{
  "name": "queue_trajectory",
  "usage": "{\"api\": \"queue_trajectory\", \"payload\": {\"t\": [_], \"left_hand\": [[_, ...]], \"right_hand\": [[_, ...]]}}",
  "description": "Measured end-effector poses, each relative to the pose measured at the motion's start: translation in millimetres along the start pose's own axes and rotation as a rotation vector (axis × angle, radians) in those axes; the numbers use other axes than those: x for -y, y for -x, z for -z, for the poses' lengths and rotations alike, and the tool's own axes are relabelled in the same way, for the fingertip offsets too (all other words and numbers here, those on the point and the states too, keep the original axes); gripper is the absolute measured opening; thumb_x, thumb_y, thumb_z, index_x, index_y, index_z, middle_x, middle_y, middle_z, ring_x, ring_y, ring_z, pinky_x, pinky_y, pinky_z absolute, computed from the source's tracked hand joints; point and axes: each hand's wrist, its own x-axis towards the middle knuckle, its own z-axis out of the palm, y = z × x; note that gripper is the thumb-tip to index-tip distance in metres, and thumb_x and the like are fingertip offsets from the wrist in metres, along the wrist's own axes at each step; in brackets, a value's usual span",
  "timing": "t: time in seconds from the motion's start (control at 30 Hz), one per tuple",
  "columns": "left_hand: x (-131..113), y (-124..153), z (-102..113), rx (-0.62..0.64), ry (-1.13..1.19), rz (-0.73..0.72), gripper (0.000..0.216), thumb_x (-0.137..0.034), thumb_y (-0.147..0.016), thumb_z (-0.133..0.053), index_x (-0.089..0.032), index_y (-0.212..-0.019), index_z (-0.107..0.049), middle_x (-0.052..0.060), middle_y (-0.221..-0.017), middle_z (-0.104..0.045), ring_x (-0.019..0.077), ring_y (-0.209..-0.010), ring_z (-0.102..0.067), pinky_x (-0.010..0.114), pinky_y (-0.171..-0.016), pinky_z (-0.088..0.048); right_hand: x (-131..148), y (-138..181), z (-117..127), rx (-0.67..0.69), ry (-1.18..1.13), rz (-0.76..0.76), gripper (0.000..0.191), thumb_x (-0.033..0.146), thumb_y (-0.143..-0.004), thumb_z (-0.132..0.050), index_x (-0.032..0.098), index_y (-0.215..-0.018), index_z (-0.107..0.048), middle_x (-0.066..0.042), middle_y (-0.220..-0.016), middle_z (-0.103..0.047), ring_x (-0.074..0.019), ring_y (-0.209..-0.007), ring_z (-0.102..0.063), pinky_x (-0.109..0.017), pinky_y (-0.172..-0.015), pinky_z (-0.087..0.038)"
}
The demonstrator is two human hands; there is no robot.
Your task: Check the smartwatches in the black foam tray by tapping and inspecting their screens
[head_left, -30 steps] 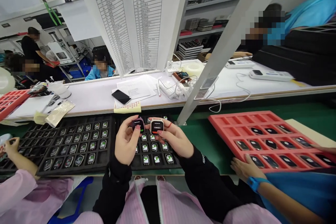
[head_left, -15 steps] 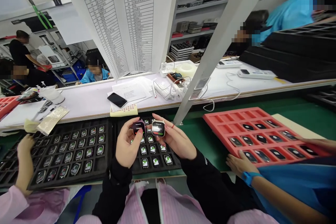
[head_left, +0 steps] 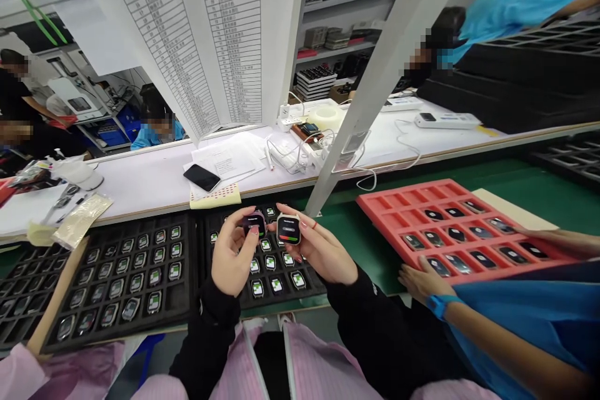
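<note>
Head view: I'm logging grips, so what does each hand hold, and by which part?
The left hand pinches a dark watch body by its edges; the right hand holds a white watch body by its sides, screen up.

1. Long black sleeves [head_left: 206, 344] cover both arms, lower centre of the frame.
2. A pink, finely striped smock [head_left: 319, 372] runs along the bottom edge.
3. The left hand [head_left: 229, 259] has pinkish-red painted fingernails [head_left: 255, 231].
4. The right hand [head_left: 323, 253] wears a thin red band [head_left: 313, 225].
</note>
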Motion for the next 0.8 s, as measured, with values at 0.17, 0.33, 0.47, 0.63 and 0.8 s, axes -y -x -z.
{"api": "queue_trajectory", "payload": {"t": [0.17, 0.33, 0.47, 0.63, 0.8], "left_hand": [[-1.1, -2.6, -4.3, -0.005, 0.028, 0.015, 0.038, -0.042, -0.084, -0.065, -0.02, -0.114, -0.061, 0.01, -0.112, -0.063, 0.0139, -0.076, -0.061, 0.024, -0.062, -0.053], [-1.4, -2.0, -6.4, 0.008, 0.026, 0.009, 0.038, -0.04, -0.083, -0.066, -0.021, -0.115, -0.061, 0.01, -0.114, -0.063, 0.014, -0.078, -0.062, 0.024, -0.065, -0.053], [-1.8, 0.1, -6.3, -0.001, 0.011, 0.001, 0.037, -0.039, -0.083, -0.066, -0.021, -0.115, -0.061, 0.01, -0.115, -0.063, 0.016, -0.083, -0.063, 0.025, -0.067, -0.054], [-2.1, 2.9, -5.6, -0.004, -0.002, 0.002, 0.036, -0.037, -0.083, -0.066, -0.021, -0.115, -0.061, 0.01, -0.116, -0.063, 0.0163, -0.084, -0.064, 0.025, -0.068, -0.054], [-2.1, 5.2, -5.6, -0.018, -0.004, -0.006, 0.035, -0.038, -0.084, -0.066, -0.021, -0.114, -0.061, 0.01, -0.117, -0.063, 0.0151, -0.08, -0.063, 0.025, -0.066, -0.055]], "right_hand": [[2.7, 0.4, 0.9, -0.012, -0.002, -0.004, 0.065, 0.053, -0.085, -0.059, 0.02, -0.14, -0.048, -0.013, -0.109, -0.068, -0.0117, -0.061, -0.052, -0.023, -0.048, -0.037], [3.7, 0.8, 1.8, 0.008, 0.026, 0.015, 0.059, 0.046, -0.083, -0.062, 0.021, -0.135, -0.052, -0.011, -0.108, -0.068, -0.011, -0.061, -0.052, -0.023, -0.05, -0.037], [2.8, 0.4, 1.6, 0.011, 0.089, 0.042, 0.055, 0.037, -0.08, -0.065, 0.021, -0.131, -0.055, -0.009, -0.107, -0.068, -0.0095, -0.058, -0.048, -0.023, -0.05, -0.037], [0.6, -1.0, 1.4, 0.04, 0.102, 0.048, 0.054, 0.034, -0.079, -0.063, 0.021, -0.131, -0.055, -0.009, -0.106, -0.068, -0.0079, -0.055, -0.045, -0.023, -0.048, -0.035], [-0.8, -2.0, 1.5, 0.054, 0.099, 0.031, 0.053, 0.031, -0.079, -0.062, 0.021, -0.131, -0.055, -0.009, -0.107, -0.068, -0.0085, -0.057, -0.048, -0.023, -0.049, -0.036]]}}
